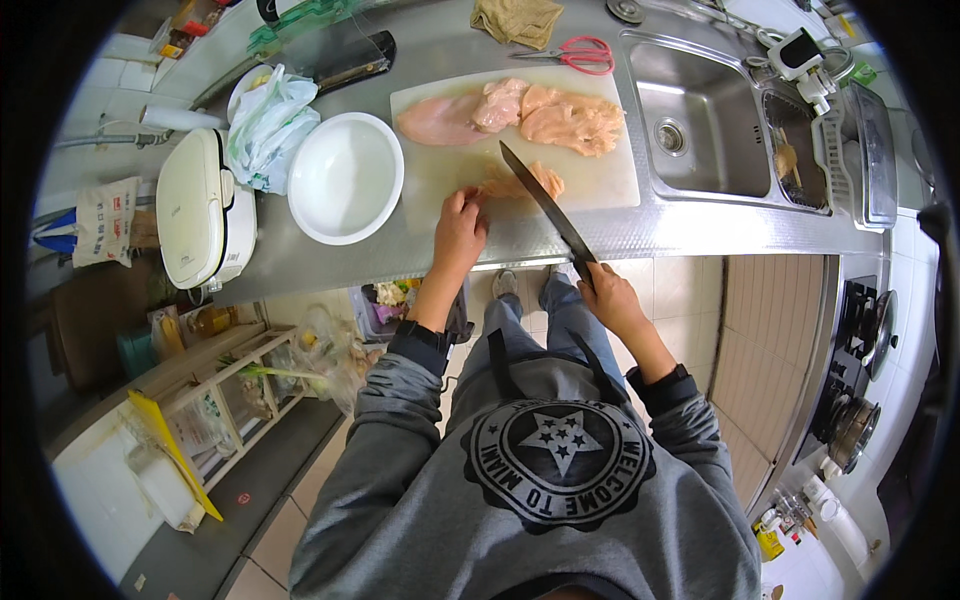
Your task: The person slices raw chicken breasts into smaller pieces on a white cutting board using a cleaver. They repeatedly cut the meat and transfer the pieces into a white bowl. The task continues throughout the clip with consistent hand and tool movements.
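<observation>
My right hand [616, 298] grips the handle of a long kitchen knife [546, 198]. Its dark blade slants up and left across a small strip of raw chicken [517, 184] near the front of the white cutting board [600, 176]. At the strip's left end are the fingertips of my left hand [460, 229], bunched together and holding it. Farther back on the board lie a smooth, pale piece of raw chicken breast [439, 120], a smaller lump [500, 105] and a wide, flattened orange-pink piece [571, 120]. Whether the blade has cut through the strip cannot be seen.
Left of the board stands a white bowl [346, 180], beside a plastic bag [271, 127] and a cream-coloured appliance [196, 210]. Red-handled scissors [585, 55] and a brown cloth [517, 21] lie behind the board. A steel sink [701, 112] is to the right.
</observation>
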`<state>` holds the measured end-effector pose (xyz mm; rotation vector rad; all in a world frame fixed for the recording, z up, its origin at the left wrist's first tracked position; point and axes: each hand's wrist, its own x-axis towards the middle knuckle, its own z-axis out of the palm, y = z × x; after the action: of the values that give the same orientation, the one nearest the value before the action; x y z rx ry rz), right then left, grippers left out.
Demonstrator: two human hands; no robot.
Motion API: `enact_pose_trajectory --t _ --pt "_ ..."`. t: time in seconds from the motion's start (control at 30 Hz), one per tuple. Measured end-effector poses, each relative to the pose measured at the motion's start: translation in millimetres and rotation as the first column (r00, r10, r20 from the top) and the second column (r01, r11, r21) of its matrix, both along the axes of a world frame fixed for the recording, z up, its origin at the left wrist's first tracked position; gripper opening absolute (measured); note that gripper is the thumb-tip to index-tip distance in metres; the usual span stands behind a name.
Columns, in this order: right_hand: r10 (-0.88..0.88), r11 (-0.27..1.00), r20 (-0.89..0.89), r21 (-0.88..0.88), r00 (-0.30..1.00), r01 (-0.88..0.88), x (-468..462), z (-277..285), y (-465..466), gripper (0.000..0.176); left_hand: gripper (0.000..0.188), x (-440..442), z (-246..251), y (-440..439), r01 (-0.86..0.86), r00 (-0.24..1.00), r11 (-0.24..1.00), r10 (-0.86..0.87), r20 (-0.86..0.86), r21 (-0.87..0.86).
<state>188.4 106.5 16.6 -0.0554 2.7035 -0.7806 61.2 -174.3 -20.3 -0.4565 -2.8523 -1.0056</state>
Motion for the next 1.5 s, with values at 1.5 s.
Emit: enact_pose_trajectory --t 1.5 --pt "0.337 0.941 -0.095 0.009 0.937 -0.338 -77 30 110 0.063 0.051 25 19 92 0.216 0.976 0.957 -0.216 0.024 -0.192"
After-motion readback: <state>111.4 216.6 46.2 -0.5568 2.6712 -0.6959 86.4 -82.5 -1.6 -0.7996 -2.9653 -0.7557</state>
